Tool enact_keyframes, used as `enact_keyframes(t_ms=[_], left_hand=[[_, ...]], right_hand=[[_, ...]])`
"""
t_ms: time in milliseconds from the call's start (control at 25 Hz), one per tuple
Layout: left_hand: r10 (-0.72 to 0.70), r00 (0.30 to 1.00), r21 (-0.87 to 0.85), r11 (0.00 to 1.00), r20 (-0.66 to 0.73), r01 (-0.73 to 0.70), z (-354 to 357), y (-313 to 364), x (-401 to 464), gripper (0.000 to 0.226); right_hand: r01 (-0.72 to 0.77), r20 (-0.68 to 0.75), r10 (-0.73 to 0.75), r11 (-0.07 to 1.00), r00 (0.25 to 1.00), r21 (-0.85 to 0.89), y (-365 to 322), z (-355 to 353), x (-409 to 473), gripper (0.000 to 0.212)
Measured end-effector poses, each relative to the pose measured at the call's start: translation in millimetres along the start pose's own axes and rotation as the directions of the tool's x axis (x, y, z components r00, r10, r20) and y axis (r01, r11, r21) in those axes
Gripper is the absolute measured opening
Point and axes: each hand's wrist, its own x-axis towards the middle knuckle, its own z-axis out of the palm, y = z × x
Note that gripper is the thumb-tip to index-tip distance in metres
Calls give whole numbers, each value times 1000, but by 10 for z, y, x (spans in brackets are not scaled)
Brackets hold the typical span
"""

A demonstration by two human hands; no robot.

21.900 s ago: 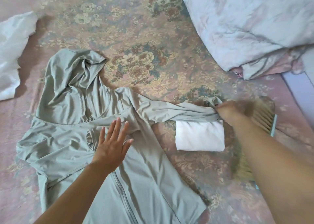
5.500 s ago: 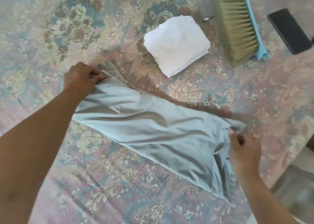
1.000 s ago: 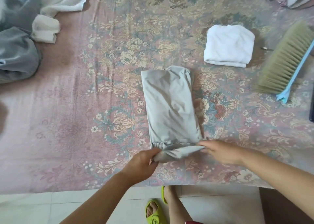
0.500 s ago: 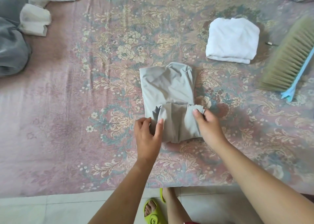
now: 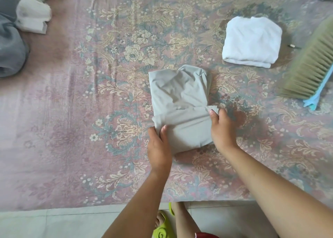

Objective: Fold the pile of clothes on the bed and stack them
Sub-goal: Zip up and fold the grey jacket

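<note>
Where both hands pinch, grey garment (image 5: pixel 180 100) half-folded.

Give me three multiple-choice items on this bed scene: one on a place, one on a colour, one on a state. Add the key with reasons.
1. Where does the folded white cloth lie relative to the grey-green garment?
A. under it
B. beyond it, toward the brush
C. on the floor

2. What colour is the brush's handle?
A. light blue
B. red
C. black

3. What are the hands doing?
A. both hang idle
B. only one touches cloth
C. the left hand and right hand each grip a side of the garment's folded-up near end

Key: 1 B, it sits apart on the bedspread, farther and to the right; 2 A, a pale blue edge shows beside the bristles; 3 C, fingers curl round both edges.
</note>
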Motion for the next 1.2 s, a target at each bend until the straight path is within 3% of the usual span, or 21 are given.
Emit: enact_keyframes(t_ms=[120,200,240,280,320,360,400,480,520,560,600,640,680,720,760,840,920,960,1040,1120,1200], left_hand=[[60,995,256,964,80,-79,-37,-60,212,35],[327,943,369,871,57,-324,-127,-106,217,44],[562,826,435,733,45,-523,-184,-209,165,47],[781,612,508,478,127,-716,-241,-352,118,50],[861,410,513,216,302,-831,-306,-473,82,52],[839,298,479,51,455,-876,-362,-559,75,55],[785,269,455,-18,558,-890,-392,-586,109,59],[712,326,479,-16,622,-878,-404,-451,233,58],[716,324,468,-5,619,-884,-407,-339,298,50],[752,291,417,24,592,-909,-411,-221,345,41],[787,287,329,113,546,-937,-422,-106,392,32],[783,367,225,292,502,-930,-453,29,441,22],[714,521,120,533,468,-838,-493,190,510,21],[571,683,15,762,455,-647,-508,384,618,33],[405,803,-112,910,437,-398,-491,583,751,43],[124,920,-362,932,372,21,-372,904,1081,57],[-7,932,-563,796,362,225,-200,1006,1259,57],[-14,929,-590,769,369,245,-132,994,1222,56],[24,939,-467,872,343,149,-50,919,1101,61],[57,937,-337,939,343,66,9,889,1089,63],[25,935,-330,939,354,100,59,960,1201,44]], right_hand=[[88,-8,-93,961,996,-261,71,4,2,30],[352,-35,-428,786,903,-508,165,-36,-100,42],[525,64,-624,593,779,-610,268,-68,-179,50],[669,242,-724,383,645,-638,375,-118,-252,62],[758,412,-722,236,555,-608,459,-176,-292,74],[808,529,-674,175,515,-563,523,-223,-293,83],[819,592,-615,163,521,-551,545,-258,-270,84],[810,616,-567,172,547,-561,449,-300,-193,69],[832,603,-611,179,512,-525,376,-313,-128,58],[866,595,-647,232,477,-443,286,-342,-64,45],[872,592,-640,365,490,-327,175,-409,23,32],[802,601,-569,555,561,-222,30,-504,146,21],[654,627,-428,735,651,-178,-135,-580,299,11],[480,610,-308,867,730,-137,-293,-607,480,12],[317,538,-240,947,808,-54,-414,-582,673,18],[18,304,-86,975,949,221,-649,-467,971,30],[-180,287,99,946,953,271,-698,-296,1080,37],[-218,341,137,953,930,212,-641,-219,1050,38],[-223,394,144,961,908,161,-515,-127,978,31],[-176,377,75,955,923,240,-447,-138,972,13],[-145,388,2,930,922,339,-506,-179,1014,4]])
